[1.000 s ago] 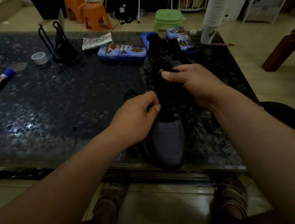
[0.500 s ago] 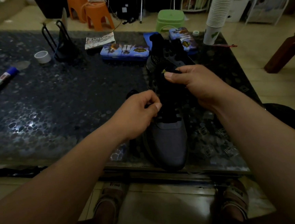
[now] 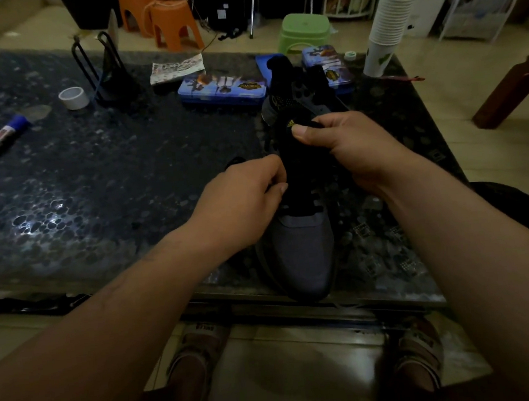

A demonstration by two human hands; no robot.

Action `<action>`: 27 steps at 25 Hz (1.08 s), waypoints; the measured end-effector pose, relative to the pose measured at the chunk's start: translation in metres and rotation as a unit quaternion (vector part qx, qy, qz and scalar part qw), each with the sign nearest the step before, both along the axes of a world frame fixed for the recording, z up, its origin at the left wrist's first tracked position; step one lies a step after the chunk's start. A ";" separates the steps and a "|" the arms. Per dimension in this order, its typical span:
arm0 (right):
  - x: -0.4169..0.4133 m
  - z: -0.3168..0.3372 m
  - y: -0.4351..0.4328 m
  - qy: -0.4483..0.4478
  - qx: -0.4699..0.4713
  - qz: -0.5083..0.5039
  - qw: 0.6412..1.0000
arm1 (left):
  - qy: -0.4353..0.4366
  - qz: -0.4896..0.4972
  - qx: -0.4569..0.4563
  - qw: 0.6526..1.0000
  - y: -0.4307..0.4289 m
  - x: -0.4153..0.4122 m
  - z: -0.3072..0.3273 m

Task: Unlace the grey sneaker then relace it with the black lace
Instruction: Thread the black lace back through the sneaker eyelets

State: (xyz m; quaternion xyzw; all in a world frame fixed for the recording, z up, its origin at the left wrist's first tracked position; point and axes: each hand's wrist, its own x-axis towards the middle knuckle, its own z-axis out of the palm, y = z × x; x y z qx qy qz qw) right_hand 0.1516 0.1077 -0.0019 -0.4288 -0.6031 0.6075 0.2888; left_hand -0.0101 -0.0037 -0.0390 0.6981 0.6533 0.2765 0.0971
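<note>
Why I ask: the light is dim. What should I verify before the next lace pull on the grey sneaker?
1. Grey fabric sneaker flat on dark pebble-patterned table: ok.
2. Right hand grips the black tongue, holding it up: ok.
3. Left hand pinches the black lace beside the eyelets: ok.
4. Lace rows already threaded: cannot tell, too dark.
5. Toe back from the table's near edge: not ok, it reaches the edge.
</note>
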 end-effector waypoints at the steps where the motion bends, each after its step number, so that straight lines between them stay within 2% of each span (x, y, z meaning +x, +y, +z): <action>1: 0.000 0.000 0.000 0.000 0.001 0.000 1.000 | -0.014 0.001 0.003 1.000 0.000 0.000 -0.002; 4: -0.001 -0.001 0.001 0.003 0.003 -0.001 1.000 | -0.089 0.013 0.021 0.996 0.001 0.000 -0.006; 7: -0.001 -0.003 0.004 0.000 0.008 -0.004 1.000 | -0.119 0.006 0.008 0.993 0.003 0.003 -0.007; 9: -0.001 -0.004 0.004 -0.001 0.007 -0.005 1.000 | -0.121 -0.007 0.004 0.993 0.003 0.002 -0.005; 13: -0.002 -0.003 0.002 0.006 0.005 0.000 1.000 | -0.042 -0.051 -0.005 0.998 0.004 -0.009 0.000; 16: -0.001 -0.004 0.005 0.000 0.007 -0.001 1.000 | -0.068 -0.046 0.008 0.997 0.006 -0.004 -0.001; 19: -0.001 -0.004 0.005 -0.011 0.012 -0.003 1.000 | -0.129 -0.010 -0.023 0.991 0.005 0.003 -0.004; 21: -0.001 -0.004 0.005 -0.016 0.014 -0.006 1.000 | -0.220 0.015 -0.071 0.973 0.006 0.006 -0.004; 23: -0.003 -0.004 0.005 -0.020 0.018 -0.004 1.000 | -0.323 0.058 -0.110 0.938 0.005 0.013 -0.002; 25: -0.005 -0.004 0.004 -0.033 0.031 -0.001 0.999 | -0.407 0.115 -0.122 0.898 0.003 0.026 -0.002; 27: -0.008 -0.008 0.002 -0.050 0.047 -0.011 0.998 | -0.500 0.174 -0.132 0.838 0.000 0.035 -0.003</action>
